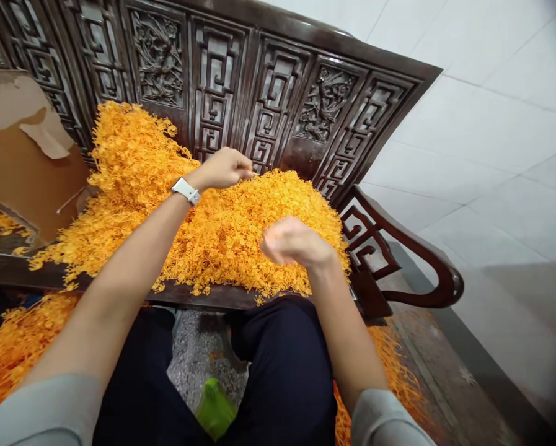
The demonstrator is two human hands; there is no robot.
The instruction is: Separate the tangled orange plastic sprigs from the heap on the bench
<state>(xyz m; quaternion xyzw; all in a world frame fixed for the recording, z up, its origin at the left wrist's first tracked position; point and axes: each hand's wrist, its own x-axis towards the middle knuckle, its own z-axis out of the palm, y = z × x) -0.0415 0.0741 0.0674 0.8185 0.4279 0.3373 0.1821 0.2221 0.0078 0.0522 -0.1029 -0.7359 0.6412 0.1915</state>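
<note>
A large heap of small orange-yellow pieces (226, 229) with curled ends covers the seat of a dark carved wooden bench (245, 297). Over the back of the heap, near the bench's backrest, is my left hand (229, 168), its fingers closed in a pinch; whatever they hold is too small to make out. A white band circles the left wrist. My right hand (287, 240) is above the heap's front right part, curled but blurred, and its fingertips cannot be told apart.
A torn cardboard piece (31, 167) leans at the left on the bench. The curved armrest (426, 266) juts out at the right. More orange strands (22, 347) lie low on both sides. A green bag (215, 409) is between my legs.
</note>
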